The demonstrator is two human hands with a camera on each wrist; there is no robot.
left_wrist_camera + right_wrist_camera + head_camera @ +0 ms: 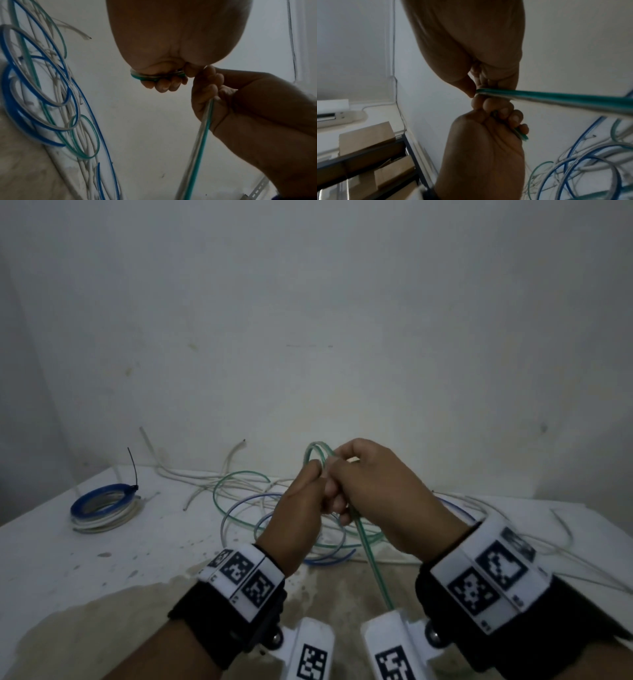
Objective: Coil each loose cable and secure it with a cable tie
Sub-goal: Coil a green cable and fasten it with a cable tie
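Both hands, left (301,501) and right (373,491), fingers curled round thin translucent green-striped cable (371,559).

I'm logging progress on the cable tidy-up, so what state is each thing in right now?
green cable: partly looped, held up off the table in both hands
left hand: grips the green loops
right hand: pinches the green cable
blue and white coil: wound, bound with a black cable tie, lying on the table
other blue, white and green cables: loose, tangled on the table
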